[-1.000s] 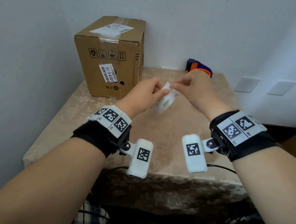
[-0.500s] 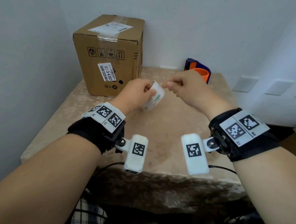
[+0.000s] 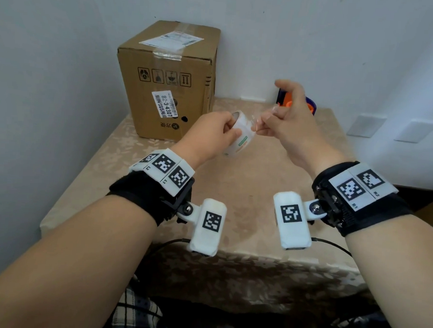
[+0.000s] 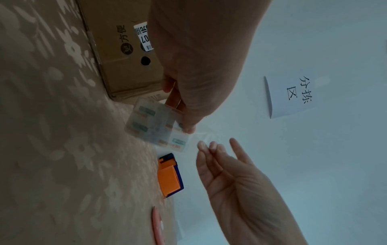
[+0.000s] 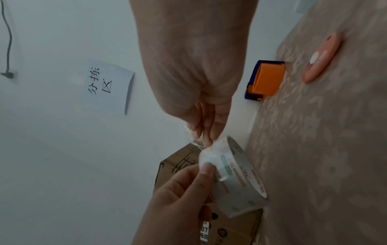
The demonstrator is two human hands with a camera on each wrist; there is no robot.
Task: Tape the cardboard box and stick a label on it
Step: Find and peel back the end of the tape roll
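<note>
- The left hand (image 3: 212,133) grips the tape roll (image 3: 239,133) above the desk (image 3: 234,190), fingers curled round it, thumb on its outer face.
- The right hand (image 3: 288,122) pinches the roll's clear free end (image 5: 198,143) between thumb and forefinger, its other fingers lifted.
- The cardboard box (image 3: 169,86) stands in the desk's far left corner, well beyond both hands.

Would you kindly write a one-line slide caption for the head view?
Left hand holds a clear tape roll while right hand pinches its free end, cardboard box waiting behind.
</note>
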